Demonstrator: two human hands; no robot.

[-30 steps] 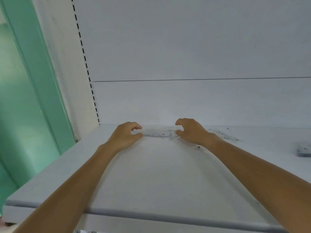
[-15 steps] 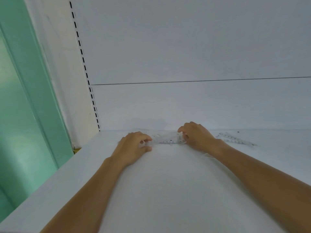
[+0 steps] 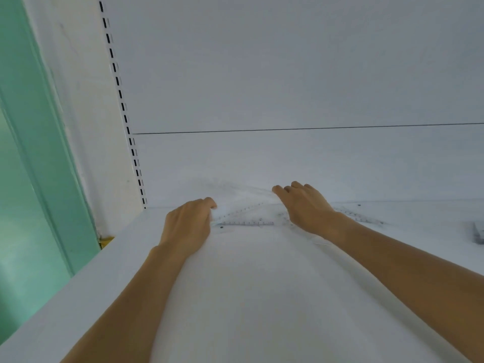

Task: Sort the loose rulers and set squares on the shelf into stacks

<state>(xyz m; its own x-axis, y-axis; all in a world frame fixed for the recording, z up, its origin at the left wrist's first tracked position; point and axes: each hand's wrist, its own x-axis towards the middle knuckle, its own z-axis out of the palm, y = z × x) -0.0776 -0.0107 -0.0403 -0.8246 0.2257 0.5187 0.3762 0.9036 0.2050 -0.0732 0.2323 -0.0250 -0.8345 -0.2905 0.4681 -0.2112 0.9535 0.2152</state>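
Holding a clear set square (image 3: 245,215) at the back of the white shelf (image 3: 262,297), I pinch its left corner with my left hand (image 3: 187,226), fingers curled, while my right hand (image 3: 305,208) curls over its right side. A clear ruler (image 3: 362,218) lies just beyond my right wrist.

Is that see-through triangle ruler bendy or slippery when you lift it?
Probably stiff: the clear set square shows straight edges between the left hand and right hand. Likely light and thin, maybe slippery on the smooth shelf.
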